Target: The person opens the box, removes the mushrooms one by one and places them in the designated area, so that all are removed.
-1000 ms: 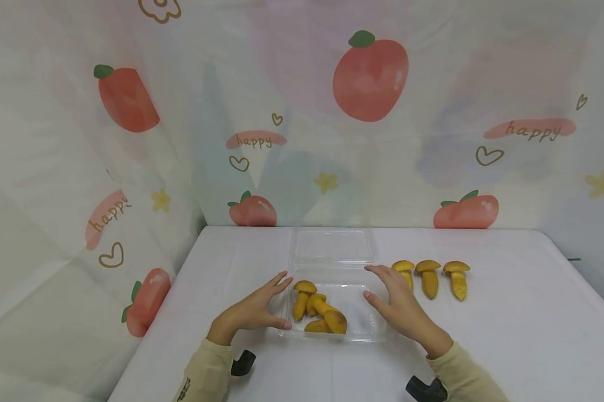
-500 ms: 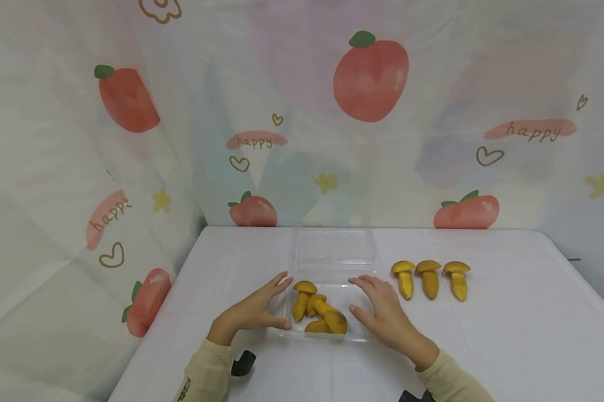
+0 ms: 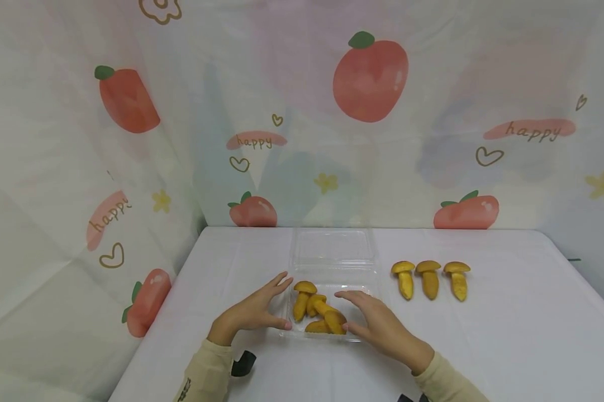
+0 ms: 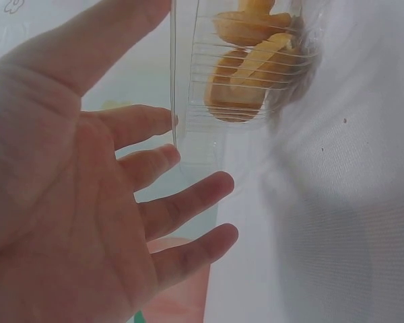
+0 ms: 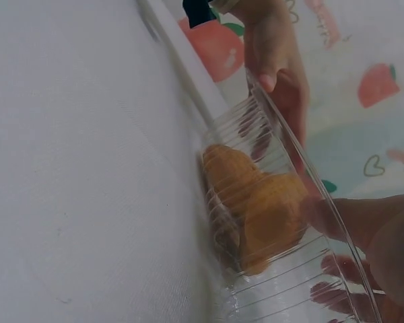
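Note:
A clear plastic box (image 3: 330, 291) lies with its lid (image 3: 333, 245) folded back, and several yellow-brown mushrooms (image 3: 305, 287) sit in its left half. My left hand (image 3: 251, 310) is at the box's left side with fingers spread; in the left wrist view its thumb and some fingertips meet the rim (image 4: 174, 74). My right hand (image 3: 382, 326) reaches over the right part of the box, fingers extended. Its thumb (image 5: 343, 219) appears to touch the cap of the front mushroom (image 5: 273, 212), seen through the ribbed wall. Neither hand grips a mushroom.
Three more mushrooms (image 3: 430, 279) lie in a row on the white tabletop (image 3: 508, 312), right of the box. A printed fabric backdrop (image 3: 302, 100) stands behind the table and another panel (image 3: 45, 167) along its left side.
My right hand has moved left and slightly down, from the box's right edge to the front mushroom, uncovering the nearest mushroom of the row. My left hand and the box have stayed still.

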Action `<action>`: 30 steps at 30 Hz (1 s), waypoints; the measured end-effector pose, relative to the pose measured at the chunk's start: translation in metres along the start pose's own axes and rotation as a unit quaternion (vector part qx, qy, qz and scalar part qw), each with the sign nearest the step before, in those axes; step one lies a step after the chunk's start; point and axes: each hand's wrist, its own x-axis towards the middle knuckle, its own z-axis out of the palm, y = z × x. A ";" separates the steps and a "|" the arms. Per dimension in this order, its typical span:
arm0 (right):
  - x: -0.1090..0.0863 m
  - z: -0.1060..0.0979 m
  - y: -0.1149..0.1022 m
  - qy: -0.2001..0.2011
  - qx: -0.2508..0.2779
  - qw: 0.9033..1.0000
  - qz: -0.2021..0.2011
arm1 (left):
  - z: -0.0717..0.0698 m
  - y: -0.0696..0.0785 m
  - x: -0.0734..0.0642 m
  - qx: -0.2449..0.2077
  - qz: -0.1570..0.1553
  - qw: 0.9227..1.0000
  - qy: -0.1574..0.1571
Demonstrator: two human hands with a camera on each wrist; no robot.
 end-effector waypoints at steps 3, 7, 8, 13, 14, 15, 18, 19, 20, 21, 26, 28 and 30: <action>0.000 -0.002 0.002 -0.013 0.016 1.000 -0.022 | -0.001 -0.001 -0.001 0.000 -0.001 1.000 0.001; 0.003 -0.005 0.003 -0.045 0.032 0.998 -0.015 | -0.001 -0.002 -0.001 0.001 0.000 1.000 0.002; 0.005 -0.005 0.003 -0.058 0.035 0.998 -0.008 | -0.001 -0.002 -0.001 0.002 0.000 1.000 0.002; 0.013 -0.004 0.004 -0.118 0.053 0.991 0.034 | 0.000 -0.003 0.000 0.001 0.003 1.000 0.000; 0.014 -0.003 0.005 -0.125 0.057 0.990 0.040 | 0.000 -0.003 0.000 0.002 0.003 1.000 0.000; 0.015 -0.003 0.005 -0.129 0.061 0.989 0.043 | 0.000 -0.004 0.000 0.003 0.002 1.000 0.000; 0.015 -0.003 0.005 -0.126 0.071 0.989 0.038 | 0.000 -0.003 -0.001 0.004 0.004 1.000 0.004; 0.014 -0.003 0.005 -0.122 0.074 0.989 0.031 | 0.000 -0.003 -0.001 0.004 0.005 1.000 0.004; 0.014 -0.003 0.005 -0.118 0.076 0.990 0.024 | 0.000 -0.003 -0.001 0.003 0.006 1.000 0.004; 0.013 -0.004 0.006 -0.115 0.079 0.990 0.017 | 0.000 -0.003 -0.001 0.002 0.006 1.000 0.004; 0.012 -0.008 0.008 -0.116 0.134 0.984 -0.005 | 0.000 -0.002 0.000 -0.002 0.005 1.000 0.000; 0.013 -0.011 0.007 -0.115 0.163 0.980 -0.012 | 0.001 -0.003 0.000 -0.001 0.004 1.000 0.000; 0.013 -0.013 0.008 -0.106 0.184 0.977 -0.015 | 0.001 -0.004 0.000 -0.002 0.004 1.000 0.000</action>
